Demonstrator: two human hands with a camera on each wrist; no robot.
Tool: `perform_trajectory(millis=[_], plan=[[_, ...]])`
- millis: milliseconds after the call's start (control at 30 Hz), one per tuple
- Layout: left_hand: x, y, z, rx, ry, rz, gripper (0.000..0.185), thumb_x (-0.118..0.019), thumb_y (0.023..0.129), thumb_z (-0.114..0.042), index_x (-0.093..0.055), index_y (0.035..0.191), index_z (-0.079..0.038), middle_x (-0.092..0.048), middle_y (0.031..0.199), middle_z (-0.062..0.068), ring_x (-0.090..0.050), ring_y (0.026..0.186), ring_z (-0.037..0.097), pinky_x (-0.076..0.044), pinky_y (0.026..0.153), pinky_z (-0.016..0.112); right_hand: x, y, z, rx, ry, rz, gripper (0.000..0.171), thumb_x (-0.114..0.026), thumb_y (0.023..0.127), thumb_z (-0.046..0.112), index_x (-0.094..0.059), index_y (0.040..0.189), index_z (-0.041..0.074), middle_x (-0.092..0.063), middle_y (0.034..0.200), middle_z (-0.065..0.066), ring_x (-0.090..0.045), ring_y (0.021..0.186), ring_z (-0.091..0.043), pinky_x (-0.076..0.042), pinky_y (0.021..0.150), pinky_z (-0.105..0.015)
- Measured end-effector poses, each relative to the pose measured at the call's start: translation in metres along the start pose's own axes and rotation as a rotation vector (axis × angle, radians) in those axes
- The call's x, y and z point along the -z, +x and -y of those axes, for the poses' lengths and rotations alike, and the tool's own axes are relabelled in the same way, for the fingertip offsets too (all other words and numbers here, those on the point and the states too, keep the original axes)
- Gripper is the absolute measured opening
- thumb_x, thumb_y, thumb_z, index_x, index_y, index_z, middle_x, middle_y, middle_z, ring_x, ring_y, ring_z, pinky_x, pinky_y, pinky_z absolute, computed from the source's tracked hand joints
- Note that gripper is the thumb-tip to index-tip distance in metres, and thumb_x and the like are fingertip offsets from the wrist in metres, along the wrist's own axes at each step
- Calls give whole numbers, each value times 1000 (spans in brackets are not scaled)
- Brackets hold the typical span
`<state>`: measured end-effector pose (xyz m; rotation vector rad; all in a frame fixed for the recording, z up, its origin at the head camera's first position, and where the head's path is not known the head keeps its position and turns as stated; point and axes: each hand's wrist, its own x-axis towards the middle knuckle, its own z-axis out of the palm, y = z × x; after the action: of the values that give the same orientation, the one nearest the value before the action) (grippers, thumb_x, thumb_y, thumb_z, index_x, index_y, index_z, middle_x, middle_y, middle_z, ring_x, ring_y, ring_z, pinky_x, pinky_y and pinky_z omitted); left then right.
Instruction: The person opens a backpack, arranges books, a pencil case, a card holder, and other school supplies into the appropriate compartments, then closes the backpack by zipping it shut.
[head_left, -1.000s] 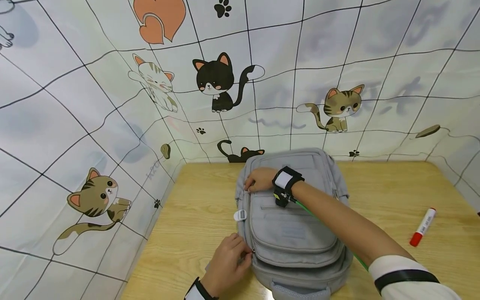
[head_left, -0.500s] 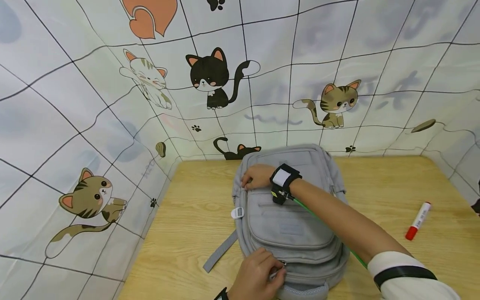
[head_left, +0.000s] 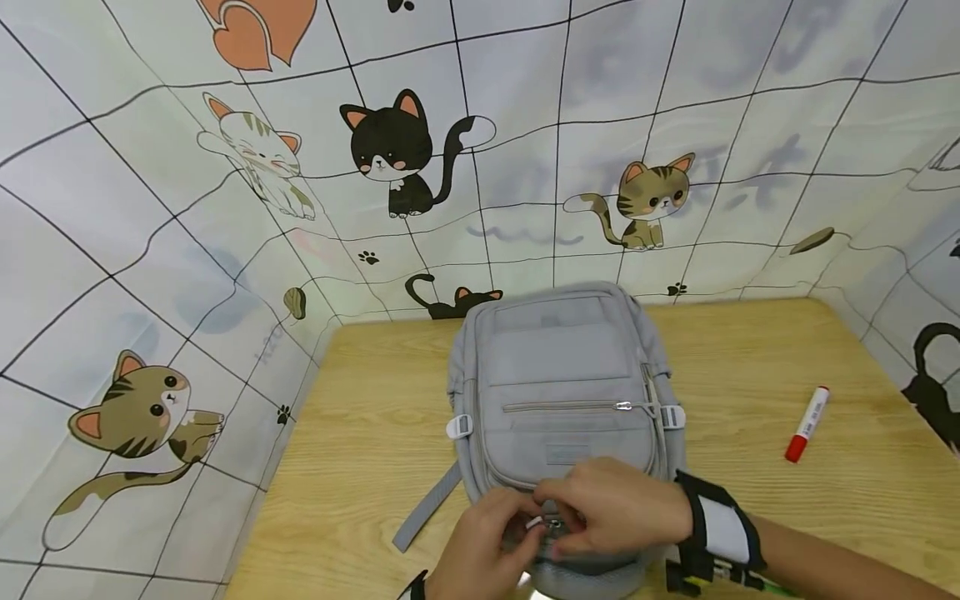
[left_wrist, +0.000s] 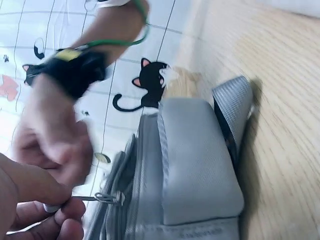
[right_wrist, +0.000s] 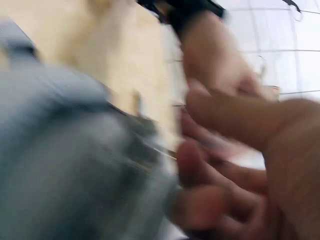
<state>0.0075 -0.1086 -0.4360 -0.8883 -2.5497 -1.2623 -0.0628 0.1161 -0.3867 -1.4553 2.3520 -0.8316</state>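
Note:
A grey backpack [head_left: 558, 350] lies on its back on the wooden table, its bottom toward the far wall unclear. My left hand [head_left: 487, 542] is at its near end, thumb and fingers pinching a zipper pull [left_wrist: 102, 198], as the left wrist view shows. Close beside it, my right hand [head_left: 611, 504] hovers over the same zipper area. Its thumb and fingers stand apart in the blurred right wrist view [right_wrist: 225, 145], with nothing seen between them. Another zipper pull [head_left: 622, 406] lies on the front pocket.
A white marker with a red cap [head_left: 807, 425] lies on the table [head_left: 750, 358] to the right. A grey strap [head_left: 427, 507] trails from the backpack's left side. Cat-printed sheeting [head_left: 525, 167] hangs behind and at both sides.
My right hand has left the backpack's upper left edge and come down beside my left. My left hand has moved from the left side to the near end with the zipper pull.

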Motion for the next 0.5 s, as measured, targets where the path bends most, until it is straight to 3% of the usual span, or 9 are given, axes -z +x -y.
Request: perform_trajectory(millis=[67, 167, 233, 300, 400, 500], plan=[[3, 3, -2, -27, 1, 15, 13, -77, 96, -5, -70, 104, -13, -69, 92, -3, -60, 79, 0, -50, 73, 9, -21, -7, -1, -3, 62, -94, 15, -80, 97, 33, -67, 98, 26, -52, 65, 21, -40, 57, 18, -35, 51, -5], [10, 9, 1, -142, 50, 22, 14, -76, 98, -9, -69, 109, -12, -70, 98, -3, -64, 86, 3, -51, 79, 9, -40, -10, -5, -3, 176, -200, 14, -77, 100, 20, -66, 92, 24, -58, 68, 17, -43, 61, 18, -39, 53, -6], [17, 14, 9, -238, 130, 31, 20, -77, 97, -12, -69, 115, -14, -70, 107, -3, -66, 98, 7, -53, 88, 14, -45, -12, -7, -9, 224, -209, 16, -75, 100, 12, -66, 91, 23, -62, 71, 16, -46, 61, 18, -43, 53, -7], [23, 22, 23, -326, 243, 67, 33, -80, 95, -18, -69, 125, -16, -70, 125, -1, -66, 121, 15, -53, 105, 27, -45, -15, -8, -46, 245, -193, 16, -74, 100, 12, -67, 91, 23, -63, 72, 17, -49, 60, 16, -45, 52, -10], [27, 31, 46, -403, 434, 183, 54, -83, 93, -37, -65, 142, -23, -57, 156, 0, -45, 153, 28, -39, 124, 52, -43, -19, -8, -121, 179, -173, 19, -78, 98, 19, -62, 88, 25, -59, 69, 20, -47, 58, 13, -43, 51, -13], [25, 34, 63, -441, 546, 301, 68, -78, 93, -57, -59, 152, -31, -38, 173, -3, -25, 164, 33, -27, 127, 66, -45, -23, -7, -154, 122, -164, 21, -79, 98, 22, -58, 93, 24, -57, 72, 20, -48, 61, 12, -42, 54, -13]])
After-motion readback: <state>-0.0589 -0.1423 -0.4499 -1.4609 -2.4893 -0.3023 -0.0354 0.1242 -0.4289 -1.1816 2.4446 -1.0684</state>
